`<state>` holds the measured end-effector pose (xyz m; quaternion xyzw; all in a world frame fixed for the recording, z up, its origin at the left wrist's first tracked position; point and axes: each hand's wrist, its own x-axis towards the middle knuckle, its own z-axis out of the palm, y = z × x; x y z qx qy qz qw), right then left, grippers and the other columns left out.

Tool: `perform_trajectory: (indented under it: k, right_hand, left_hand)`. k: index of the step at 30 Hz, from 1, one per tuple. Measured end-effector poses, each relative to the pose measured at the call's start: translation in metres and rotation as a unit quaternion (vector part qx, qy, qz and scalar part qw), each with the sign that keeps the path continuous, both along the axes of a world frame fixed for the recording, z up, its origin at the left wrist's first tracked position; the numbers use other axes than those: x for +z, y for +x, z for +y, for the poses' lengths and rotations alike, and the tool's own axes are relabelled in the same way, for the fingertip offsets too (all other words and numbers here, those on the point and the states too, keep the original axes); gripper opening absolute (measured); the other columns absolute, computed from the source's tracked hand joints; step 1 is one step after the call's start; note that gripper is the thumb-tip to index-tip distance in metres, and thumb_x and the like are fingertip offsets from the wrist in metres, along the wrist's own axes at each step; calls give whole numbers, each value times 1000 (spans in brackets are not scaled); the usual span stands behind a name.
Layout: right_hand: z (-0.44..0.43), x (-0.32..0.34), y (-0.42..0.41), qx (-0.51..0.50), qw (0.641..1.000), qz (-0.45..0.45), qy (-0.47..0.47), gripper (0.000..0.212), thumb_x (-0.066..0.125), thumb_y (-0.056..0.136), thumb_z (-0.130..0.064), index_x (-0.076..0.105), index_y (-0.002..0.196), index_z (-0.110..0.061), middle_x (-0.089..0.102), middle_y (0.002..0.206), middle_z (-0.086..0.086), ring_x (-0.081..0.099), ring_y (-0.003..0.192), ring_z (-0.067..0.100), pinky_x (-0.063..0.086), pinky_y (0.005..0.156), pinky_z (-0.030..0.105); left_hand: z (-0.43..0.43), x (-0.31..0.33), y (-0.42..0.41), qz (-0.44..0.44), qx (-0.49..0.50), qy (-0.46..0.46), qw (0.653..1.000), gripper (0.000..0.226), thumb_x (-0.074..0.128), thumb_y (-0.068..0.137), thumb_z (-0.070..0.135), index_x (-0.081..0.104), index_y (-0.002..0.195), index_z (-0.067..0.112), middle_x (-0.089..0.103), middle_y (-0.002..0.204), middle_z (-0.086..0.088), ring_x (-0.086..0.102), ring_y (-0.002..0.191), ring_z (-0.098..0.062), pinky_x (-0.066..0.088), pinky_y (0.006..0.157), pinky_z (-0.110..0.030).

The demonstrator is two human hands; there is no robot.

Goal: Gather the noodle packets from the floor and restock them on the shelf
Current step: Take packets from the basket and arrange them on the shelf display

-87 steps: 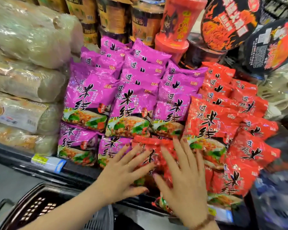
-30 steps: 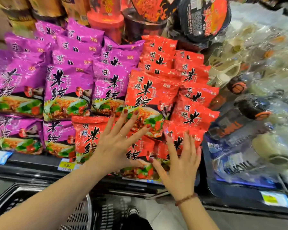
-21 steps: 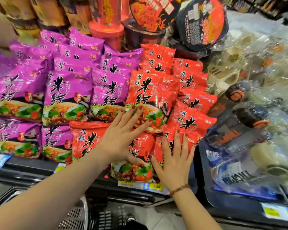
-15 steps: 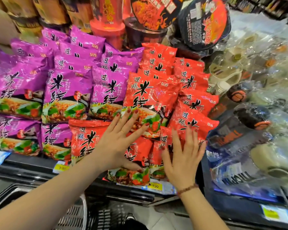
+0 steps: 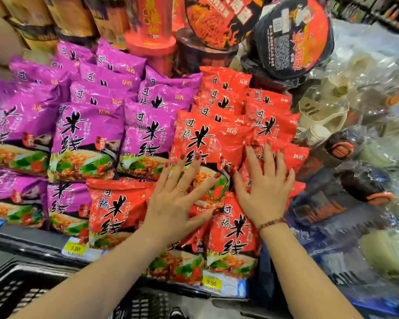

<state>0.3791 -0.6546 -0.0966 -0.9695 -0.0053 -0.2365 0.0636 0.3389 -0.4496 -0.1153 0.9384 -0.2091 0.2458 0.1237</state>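
Left hand flat on upright red packet

Stacked on the dark shelf: red plastic noodle packets. Left of them, purple plastic noodle packets. Behind them, round black lidded noodle bowls. Right of them, clear plastic-wrapped goods. Flat on them, left hand beside right hand. Below them, black slotted basket.

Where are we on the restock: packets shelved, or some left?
Done: purple packets and red packets are stacked on the shelf. In hand: left hand and right hand, fingers straight, press on the red packets, holding nothing. Left: the front red packet overhangs the shelf's lip and likely needs pushing back. The floor is mostly hidden, so strays cannot be ruled out.
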Motion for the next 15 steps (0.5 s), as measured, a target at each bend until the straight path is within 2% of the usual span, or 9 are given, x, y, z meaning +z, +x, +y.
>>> perform_trajectory:
  k: [3, 7, 10, 12, 15]
  right_hand:
    - [-2, 2, 2, 9, 1000, 15, 4, 60, 39, 89, -56, 34, 146, -39, 32, 155, 4, 29, 142, 34, 23, 108, 62]
    - [-8, 15, 2, 28, 999, -7, 46, 60, 36, 89, -55, 35, 146, -37, 31, 156, 3, 28, 142, 30, 16, 111, 60]
    - [-8, 37, 18, 24, 998, 7, 66, 60, 29, 89, -58, 34, 146, -39, 24, 158, 2, 21, 145, 28, 7, 114, 57]
    - [-7, 53, 37, 17, 997, 37, 61, 62, 23, 88, -60, 30, 147, -43, 17, 161, 0, 13, 147, 26, 4, 116, 58]
    - [-8, 66, 70, 1, 996, 89, 25, 55, 29, 93, -56, 26, 147, -45, 12, 161, -3, 7, 148, 25, 4, 115, 60]
  left_hand:
    - [-1, 3, -3, -4, 8, -5, 1000, 63, 34, 90, 66, 22, 147, 43, 17, 159, -3, 15, 146, -29, 11, 118, -49]
    - [-3, 29, 3, -50, 13, -72, 996, 64, 51, 84, 59, 38, 143, 37, 32, 154, -6, 25, 143, -30, 11, 118, -48]
    - [-8, 54, 32, -80, 32, -88, 992, 62, 54, 82, 52, 44, 141, 34, 35, 153, -6, 23, 144, -30, 8, 118, -49]
    - [-13, 70, 56, -65, 36, -59, 995, 62, 51, 84, 55, 44, 142, 33, 35, 153, -6, 23, 144, -33, 8, 117, -52]
    - [-21, 83, 82, 23, 44, -29, 998, 67, 40, 80, 63, 47, 140, 34, 41, 150, -4, 26, 143, -33, 13, 116, -54]
